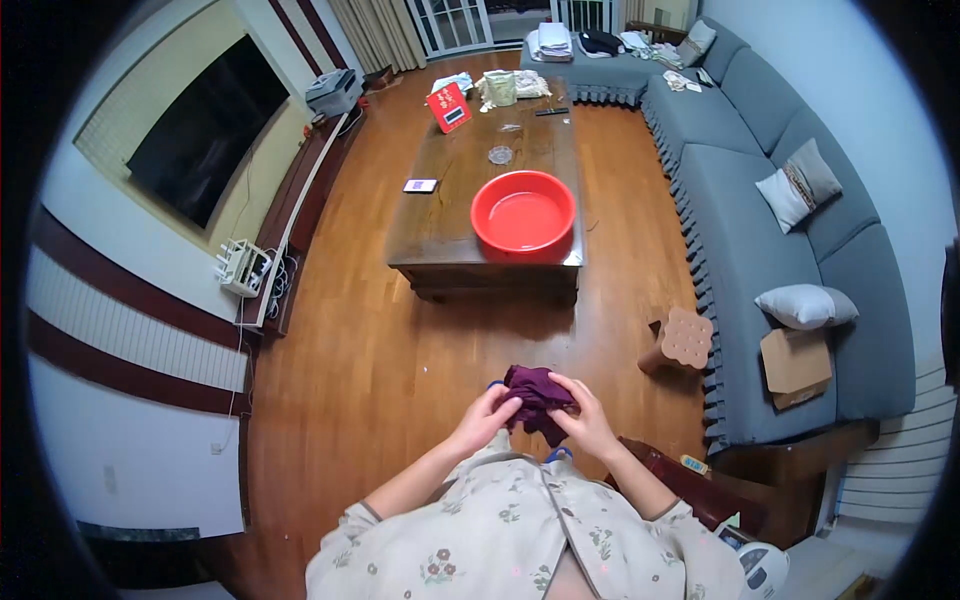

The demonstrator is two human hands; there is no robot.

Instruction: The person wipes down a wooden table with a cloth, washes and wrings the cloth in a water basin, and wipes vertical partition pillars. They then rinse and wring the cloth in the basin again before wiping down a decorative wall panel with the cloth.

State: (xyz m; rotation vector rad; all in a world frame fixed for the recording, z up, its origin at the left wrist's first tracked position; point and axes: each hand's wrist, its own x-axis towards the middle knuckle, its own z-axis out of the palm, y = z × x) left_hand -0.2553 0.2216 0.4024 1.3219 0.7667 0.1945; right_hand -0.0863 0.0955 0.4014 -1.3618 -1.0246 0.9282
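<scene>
A crumpled dark purple cloth [537, 398] is gathered between my two hands, in front of my body above the floor. My left hand [487, 412] grips its left side, thumb over the fabric. On the right side, my right hand [583, 410] pinches the cloth between thumb and fingers. Loose folds hang below between the hands. Whether the cloth is a garment or a rag I cannot tell. Ahead of my hands, a red plastic basin [524, 240] rests on the near right corner of the wooden coffee table [440, 240].
On the table lie a phone [420, 186], a glass ashtray [500, 155], a red sign [450, 108] and a remote [552, 111]. A pinkish-brown stool [683, 340] stands right, before the grey-blue sofa [745, 230], which holds pillows and a cardboard box [796, 365]. A TV cabinet [300, 200] lines the left wall.
</scene>
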